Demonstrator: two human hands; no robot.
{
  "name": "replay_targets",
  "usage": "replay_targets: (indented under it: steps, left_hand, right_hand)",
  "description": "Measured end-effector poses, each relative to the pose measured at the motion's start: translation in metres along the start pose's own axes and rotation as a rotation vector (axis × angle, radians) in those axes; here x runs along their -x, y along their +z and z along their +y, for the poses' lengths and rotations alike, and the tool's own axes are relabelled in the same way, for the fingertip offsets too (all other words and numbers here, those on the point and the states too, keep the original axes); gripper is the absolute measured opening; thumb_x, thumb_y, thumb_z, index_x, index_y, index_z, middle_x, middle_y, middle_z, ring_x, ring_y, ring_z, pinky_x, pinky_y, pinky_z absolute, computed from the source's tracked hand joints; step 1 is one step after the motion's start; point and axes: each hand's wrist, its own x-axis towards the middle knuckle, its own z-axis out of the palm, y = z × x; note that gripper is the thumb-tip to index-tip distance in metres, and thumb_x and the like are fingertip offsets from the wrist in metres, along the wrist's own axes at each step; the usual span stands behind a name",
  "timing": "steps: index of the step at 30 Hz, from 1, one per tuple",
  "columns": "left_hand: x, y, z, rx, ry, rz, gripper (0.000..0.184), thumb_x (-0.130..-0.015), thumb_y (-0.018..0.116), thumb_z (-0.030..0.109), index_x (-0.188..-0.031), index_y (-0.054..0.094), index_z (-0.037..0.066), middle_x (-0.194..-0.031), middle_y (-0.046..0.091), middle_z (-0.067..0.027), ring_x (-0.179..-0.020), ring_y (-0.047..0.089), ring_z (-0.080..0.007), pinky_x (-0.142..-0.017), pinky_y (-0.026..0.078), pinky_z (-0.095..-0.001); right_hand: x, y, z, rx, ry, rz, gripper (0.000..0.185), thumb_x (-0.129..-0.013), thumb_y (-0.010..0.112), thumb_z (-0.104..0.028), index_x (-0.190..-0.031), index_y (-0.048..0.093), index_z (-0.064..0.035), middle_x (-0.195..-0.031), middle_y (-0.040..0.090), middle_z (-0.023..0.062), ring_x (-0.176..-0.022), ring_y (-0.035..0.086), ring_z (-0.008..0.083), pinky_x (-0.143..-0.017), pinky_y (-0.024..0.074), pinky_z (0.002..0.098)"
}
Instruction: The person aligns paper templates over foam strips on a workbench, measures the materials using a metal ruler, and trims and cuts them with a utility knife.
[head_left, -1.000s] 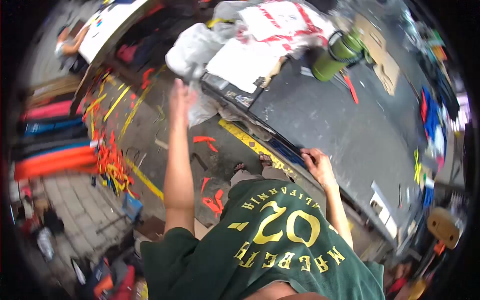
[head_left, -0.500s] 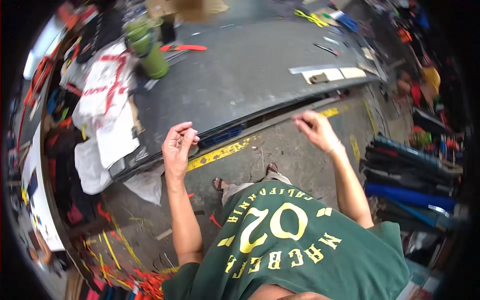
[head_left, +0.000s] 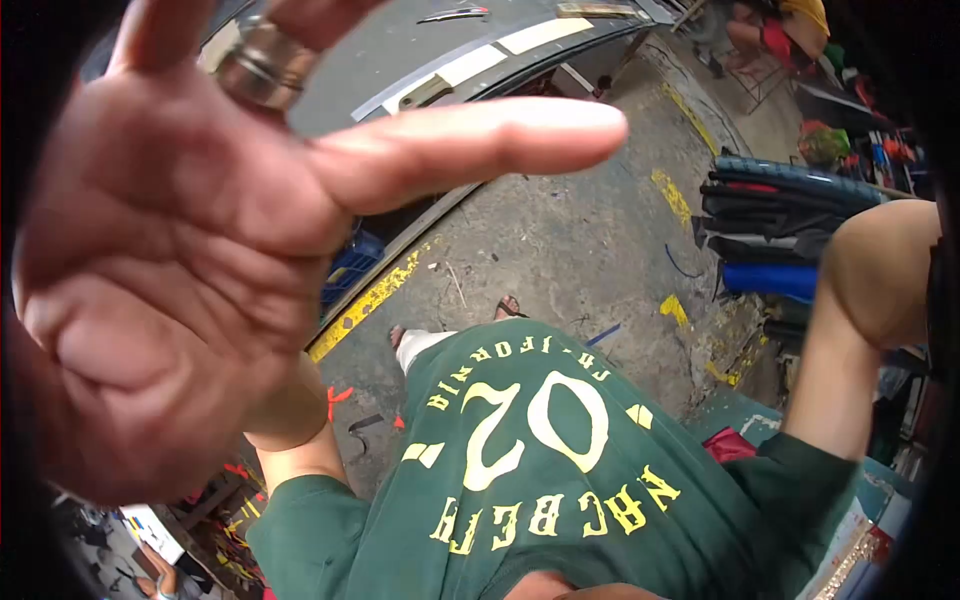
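Note:
My left hand (head_left: pixel 190 230) is raised very close to the camera and fills the left of the view. Its palm faces the lens, with the thumb stretched out to the right and the other fingers partly cut off at the top. A metal ring (head_left: pixel 262 65) circles one finger. Nothing is held in this hand, and it covers much of the dark worktable (head_left: pixel 400 50) behind it. At the right edge my right arm (head_left: pixel 835 340) is bent upward. The hand on that arm lies outside the frame.
On the worktable lie pale strips (head_left: pixel 545 35), an olive-coloured piece (head_left: pixel 427 92) and a pen-like tool (head_left: pixel 453 15). Dark and blue rolls (head_left: pixel 770 282) are stacked at the right. Yellow markings (head_left: pixel 375 300) and scraps lie on the concrete floor. Another person (head_left: pixel 790 30) sits at top right.
My left hand has risen from beside the table edge to right before the camera, fingers spread. My right hand has lifted out of view. The view has shifted to the right.

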Motion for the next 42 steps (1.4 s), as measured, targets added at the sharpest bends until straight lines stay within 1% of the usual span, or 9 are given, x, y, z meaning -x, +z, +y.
replay_targets:
  steps: [6, 18, 26, 29, 30, 32, 36, 40, 42]
  left_hand:
    - [-0.048, 0.062, -0.081, -0.031, 0.052, -0.195, 0.06, -0.096, 0.072, 0.028, -0.146, 0.05, 0.003, -0.138, 0.059, -0.0171, -0.123, 0.063, -0.0291, -0.092, 0.061, -0.0453]
    - [-0.155, -0.025, -0.2, -0.252, 0.113, -0.495, 0.069, -0.089, 0.08, 0.022, -0.148, 0.05, 0.004, -0.14, 0.059, -0.0148, -0.125, 0.062, -0.0279, -0.098, 0.058, -0.0448]
    - [-0.206, -0.114, -0.253, -0.215, 0.215, -0.284, 0.075, -0.084, 0.085, 0.019, -0.149, 0.05, 0.005, -0.141, 0.06, -0.0133, -0.127, 0.062, -0.0271, -0.102, 0.056, -0.0445]
    - [-0.198, -0.158, -0.304, -0.321, -0.085, -0.157, 0.078, -0.082, 0.087, 0.018, -0.15, 0.05, 0.006, -0.141, 0.06, -0.0127, -0.128, 0.061, -0.0267, -0.104, 0.055, -0.0444]
    - [-0.187, -0.172, -0.329, -0.365, -0.253, -0.133, 0.066, -0.082, 0.086, 0.009, -0.142, 0.06, 0.01, -0.127, 0.068, -0.0058, -0.114, 0.066, -0.0174, -0.096, 0.056, -0.0359]
    - [-0.14, -0.212, -0.386, -0.549, -0.605, -0.14, 0.05, -0.087, 0.084, 0.02, -0.133, 0.068, 0.008, -0.118, 0.071, -0.0067, -0.108, 0.067, -0.0171, -0.091, 0.056, -0.0333]
    - [-0.021, -0.262, -0.461, -0.872, -0.945, -0.188, 0.042, -0.089, 0.08, 0.023, -0.125, 0.071, 0.004, -0.109, 0.072, -0.0171, -0.1, 0.07, -0.0282, -0.089, 0.055, -0.0385]
    - [0.045, -0.271, -0.475, -1.031, -1.015, -0.198, 0.038, -0.086, 0.081, 0.021, -0.117, 0.073, 0.001, -0.111, 0.071, -0.0204, -0.103, 0.067, -0.0395, -0.094, 0.053, -0.047]
    - [0.047, -0.266, -0.474, -1.088, -0.973, -0.169, 0.038, -0.086, 0.081, 0.02, -0.117, 0.073, 0.001, -0.112, 0.07, -0.0203, -0.105, 0.066, -0.0403, -0.097, 0.051, -0.0474]
  right_hand:
    - [0.06, -0.004, 0.005, -0.044, -0.015, -0.022, 0.031, -0.103, 0.061, -0.025, -0.119, 0.07, 0.0007, -0.101, 0.068, 0.0097, -0.088, 0.065, 0.0167, -0.078, 0.0534, 0.0303]
    - [0.145, 0.119, 0.197, -0.276, 0.233, -0.336, 0.029, -0.102, 0.064, -0.023, -0.117, 0.072, -0.0001, -0.104, 0.07, 0.0083, -0.092, 0.066, 0.0153, -0.081, 0.0531, 0.0296]
    - [0.083, -0.001, 0.241, -0.035, 0.253, -0.139, 0.027, -0.1, 0.066, -0.022, -0.115, 0.073, -0.0007, -0.106, 0.071, 0.0073, -0.094, 0.066, 0.0143, -0.084, 0.0529, 0.0292]
    - [0.045, -0.068, 0.219, 0.167, 0.174, 0.016, 0.027, -0.1, 0.066, -0.022, -0.115, 0.074, -0.0009, -0.106, 0.071, 0.007, -0.095, 0.066, 0.014, -0.085, 0.0528, 0.029]
    - [0.031, -0.085, 0.213, 0.241, 0.154, 0.057, 0.027, -0.1, 0.066, -0.022, -0.115, 0.074, -0.001, -0.107, 0.071, 0.0068, -0.096, 0.066, 0.0139, -0.085, 0.0528, 0.029]
    - [0.015, -0.119, 0.208, 0.378, 0.139, 0.175, 0.026, -0.1, 0.067, -0.022, -0.114, 0.074, -0.0011, -0.107, 0.072, 0.0066, -0.096, 0.066, 0.0136, -0.085, 0.0527, 0.0288]
    - [0.022, -0.155, 0.239, 0.566, 0.225, 0.454, 0.025, -0.099, 0.068, -0.021, -0.113, 0.075, -0.0014, -0.108, 0.072, 0.0061, -0.098, 0.066, 0.0132, -0.087, 0.0526, 0.0286]
    - [0.101, -0.167, 0.369, 0.574, 0.701, 0.738, 0.025, -0.099, 0.069, -0.021, -0.113, 0.076, -0.0017, -0.109, 0.073, 0.0056, -0.099, 0.066, 0.0127, -0.088, 0.0525, 0.0284]
    - [0.175, -0.159, 0.461, 0.555, 0.936, 0.666, 0.026, -0.098, 0.072, -0.022, -0.119, 0.076, -0.0063, -0.106, 0.072, 0.0031, -0.096, 0.066, 0.0121, -0.086, 0.0528, 0.0272]
